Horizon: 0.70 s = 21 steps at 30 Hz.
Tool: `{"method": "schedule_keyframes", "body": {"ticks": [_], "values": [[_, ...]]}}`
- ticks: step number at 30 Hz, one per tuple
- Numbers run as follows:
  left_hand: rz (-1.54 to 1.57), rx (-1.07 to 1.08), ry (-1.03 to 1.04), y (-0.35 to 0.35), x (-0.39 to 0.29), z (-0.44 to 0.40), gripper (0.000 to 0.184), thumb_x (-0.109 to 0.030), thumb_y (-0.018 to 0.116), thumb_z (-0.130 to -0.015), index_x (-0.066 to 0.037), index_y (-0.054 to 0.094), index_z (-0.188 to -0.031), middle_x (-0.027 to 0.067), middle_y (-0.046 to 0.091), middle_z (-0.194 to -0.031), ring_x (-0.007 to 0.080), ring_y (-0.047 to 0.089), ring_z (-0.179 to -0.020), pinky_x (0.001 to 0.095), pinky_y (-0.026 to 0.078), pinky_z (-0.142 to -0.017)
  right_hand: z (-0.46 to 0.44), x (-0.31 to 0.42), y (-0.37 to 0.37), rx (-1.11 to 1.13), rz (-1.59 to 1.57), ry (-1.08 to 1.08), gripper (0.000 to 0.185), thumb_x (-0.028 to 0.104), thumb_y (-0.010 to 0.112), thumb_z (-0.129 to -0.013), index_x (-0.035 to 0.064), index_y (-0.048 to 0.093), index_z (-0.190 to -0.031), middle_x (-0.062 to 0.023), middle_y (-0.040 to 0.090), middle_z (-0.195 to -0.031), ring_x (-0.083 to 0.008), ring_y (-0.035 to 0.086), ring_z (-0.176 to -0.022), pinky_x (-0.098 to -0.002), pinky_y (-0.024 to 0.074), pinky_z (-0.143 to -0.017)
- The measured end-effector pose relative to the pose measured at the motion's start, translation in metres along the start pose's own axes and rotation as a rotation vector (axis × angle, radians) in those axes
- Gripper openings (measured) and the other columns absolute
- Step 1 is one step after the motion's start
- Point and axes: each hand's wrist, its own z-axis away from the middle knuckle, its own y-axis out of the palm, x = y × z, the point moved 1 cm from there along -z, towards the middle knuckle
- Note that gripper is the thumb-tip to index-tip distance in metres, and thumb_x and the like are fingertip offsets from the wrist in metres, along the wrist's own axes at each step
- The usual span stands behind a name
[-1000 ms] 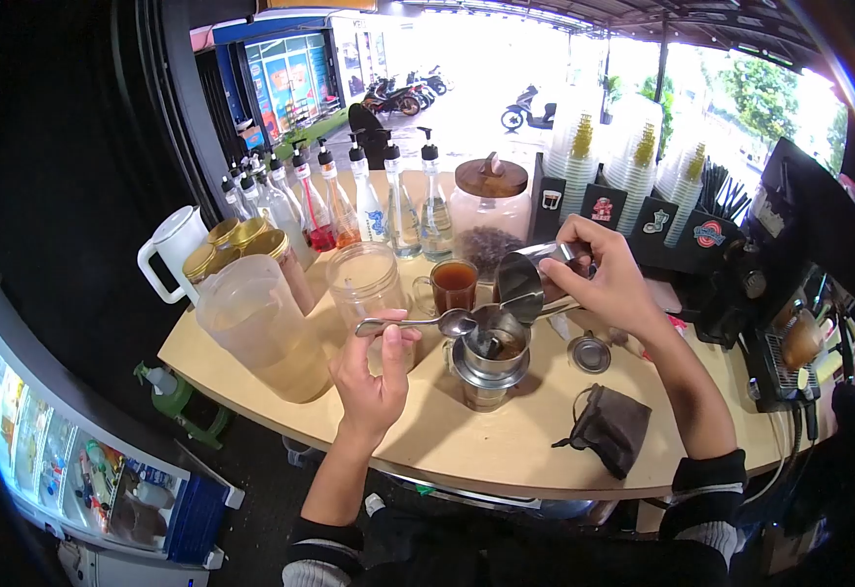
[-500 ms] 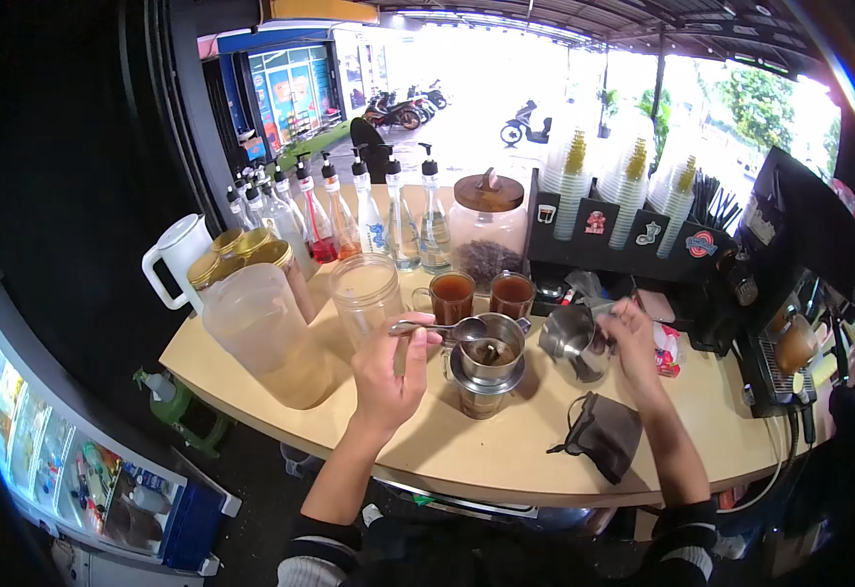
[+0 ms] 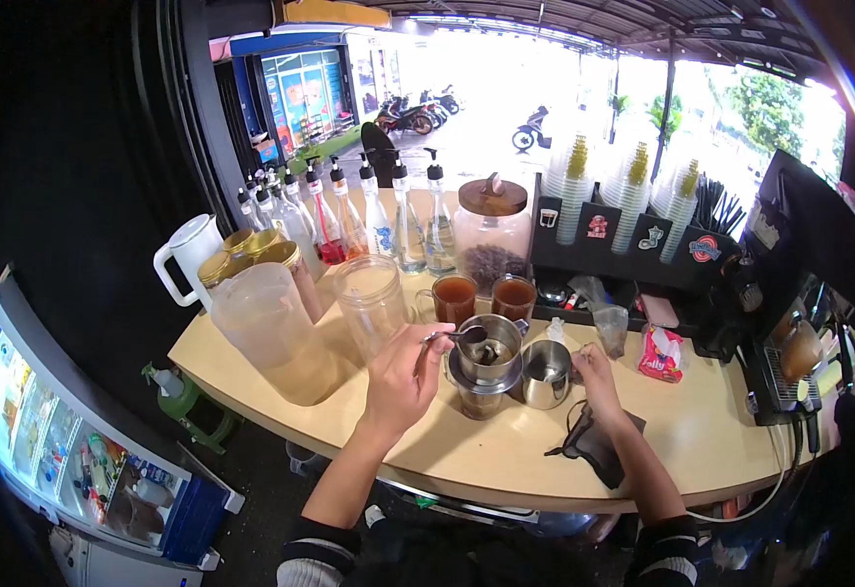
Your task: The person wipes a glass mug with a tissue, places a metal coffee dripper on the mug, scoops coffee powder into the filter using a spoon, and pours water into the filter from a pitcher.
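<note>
My left hand [image 3: 403,377] is closed on a small metal spoon [image 3: 469,335], whose bowl is over the mouth of a metal drip coffee filter [image 3: 489,367]. Dark contents show inside the filter, which sits on top of a glass [image 3: 482,403]. Right beside it stands an upright steel milk pitcher [image 3: 547,383]. My right hand [image 3: 596,377] has its fingers closed at the pitcher's handle side. Behind the filter are two glass mugs of brown drink, a left mug [image 3: 454,299] and a right mug [image 3: 514,296]. Below my right wrist lies a dark drawstring pouch [image 3: 599,450].
Left on the counter [image 3: 427,455] are a large plastic pitcher [image 3: 266,328] and a clear jar [image 3: 371,298]. Several pump bottles [image 3: 403,230] and a wood-lidded jar [image 3: 492,235] line the back. A cup rack [image 3: 604,240], pink packet [image 3: 660,354] and espresso machine [image 3: 789,362] stand right.
My right hand has brought the steel pitcher left and toward me, from a tilted position to upright beside the filter. The spoon stays over the filter, its bowl now turned differently.
</note>
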Motion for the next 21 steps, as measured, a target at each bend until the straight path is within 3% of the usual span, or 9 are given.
{"method": "schedule_keyframes", "body": {"ticks": [2, 3, 6, 8, 10, 12, 17, 20, 21], "values": [[-0.057, 0.032, 0.050, 0.002, 0.000, -0.002, 0.010, -0.004, 0.058, -0.089, -0.001, 0.064, -0.096, 0.0099, 0.065, -0.078, 0.0185, 0.065, -0.069, 0.0284, 0.050, -0.061, -0.008, -0.014, -0.017, 0.062, 0.508, -0.160, 0.011, 0.013, 0.054, -0.091, 0.0022, 0.052, -0.089, -0.0067, 0.054, -0.083, -0.0155, 0.054, -0.078, -0.0282, 0.0424, -0.066], [-0.053, 0.034, 0.052, 0.004, -0.001, -0.003, 0.010, -0.004, 0.058, -0.089, -0.001, 0.064, -0.096, 0.0099, 0.065, -0.078, 0.0185, 0.065, -0.069, 0.0284, 0.050, -0.061, -0.001, 0.008, -0.012, 0.012, 0.798, -0.368, 0.014, 0.013, 0.055, -0.089, 0.0015, 0.054, -0.098, -0.0113, 0.054, -0.098, -0.0200, 0.055, -0.086, -0.0317, 0.0446, -0.072], [-0.138, 0.017, 0.193, 0.015, -0.008, -0.009, 0.012, -0.001, 0.063, -0.083, -0.002, 0.065, -0.095, 0.0096, 0.063, -0.078, 0.0212, 0.062, -0.068, 0.0302, 0.049, -0.061, 0.026, 0.090, 0.031, 0.076, 0.700, -0.496, 0.024, 0.012, 0.057, -0.088, 0.0031, 0.056, -0.110, -0.0129, 0.052, -0.111, -0.0231, 0.055, -0.094, -0.0346, 0.0448, -0.082], [-0.079, 0.065, 0.276, 0.028, -0.015, -0.009, 0.018, 0.001, 0.066, -0.077, -0.003, 0.065, -0.094, 0.0098, 0.062, -0.080, 0.0246, 0.059, -0.070, 0.0335, 0.048, -0.063, 0.044, 0.131, 0.068, 0.278, 0.595, -0.532, 0.038, 0.011, 0.060, -0.087, 0.0067, 0.053, -0.124, -0.0133, 0.050, -0.117, -0.0245, 0.055, -0.098, -0.0337, 0.0448, -0.085], [-0.081, 0.101, 0.313, 0.036, -0.020, -0.006, 0.022, 0.003, 0.068, -0.072, -0.002, 0.065, -0.093, 0.0099, 0.062, -0.081, 0.0264, 0.059, -0.073, 0.0355, 0.047, -0.066, 0.046, 0.134, 0.086, 0.429, 0.583, -0.731, 0.046, 0.007, 0.061, -0.085, 0.0102, 0.051, -0.130, -0.0128, 0.047, -0.122, -0.0235, 0.057, -0.096, -0.0321, 0.0458, -0.084], [-0.070, 0.151, 0.357, 0.042, -0.018, 0.000, 0.025, 0.001, 0.067, -0.070, -0.001, 0.062, -0.094, 0.0076, 0.060, -0.084, 0.0242, 0.059, -0.077, 0.0360, 0.046, -0.072, 0.041, 0.133, 0.093, 0.386, 0.557, -0.801, 0.042, 0.003, 0.063, -0.083, 0.0087, 0.056, -0.124, -0.0126, 0.050, -0.118, -0.0222, 0.059, -0.091, -0.0312, 0.0478, -0.079], [-0.051, 0.120, 0.345, 0.030, -0.008, 0.005, 0.024, -0.003, 0.070, -0.070, -0.001, 0.062, -0.092, 0.0068, 0.058, -0.080, 0.0240, 0.058, -0.076, 0.0365, 0.045, -0.073, 0.036, 0.128, 0.099, 0.391, 0.491, -0.941, 0.029, -0.001, 0.065, -0.078, 0.0045, 0.064, -0.107, -0.0114, 0.058, -0.101, -0.0242, 0.062, -0.085, -0.0336, 0.0506, -0.073], [-0.105, 0.087, 0.347, 0.027, 0.001, 0.012, 0.038, -0.012, 0.077, -0.066, -0.002, 0.060, -0.098, 0.0077, 0.058, -0.085, 0.0235, 0.057, -0.078, 0.0373, 0.044, -0.078, 0.038, 0.129, 0.104, 0.398, 0.531, -1.033, 0.024, -0.002, 0.064, -0.077, 0.0029, 0.062, -0.100, -0.0124, 0.060, -0.097, -0.0278, 0.062, -0.084, -0.0354, 0.0509, -0.073], [-0.012, 0.043, 0.172, 0.028, 0.004, 0.012, 0.052, -0.018, 0.081, -0.062, -0.003, 0.057, -0.105, 0.0089, 0.058, -0.092, 0.0231, 0.057, -0.081, 0.0377, 0.043, -0.080, 0.036, 0.127, 0.105, 0.400, 0.528, -1.030, 0.024, -0.002, 0.064, -0.077, 0.0029, 0.062, -0.100, -0.0124, 0.060, -0.097, -0.0278, 0.062, -0.084, -0.0354, 0.0509, -0.073]]}}
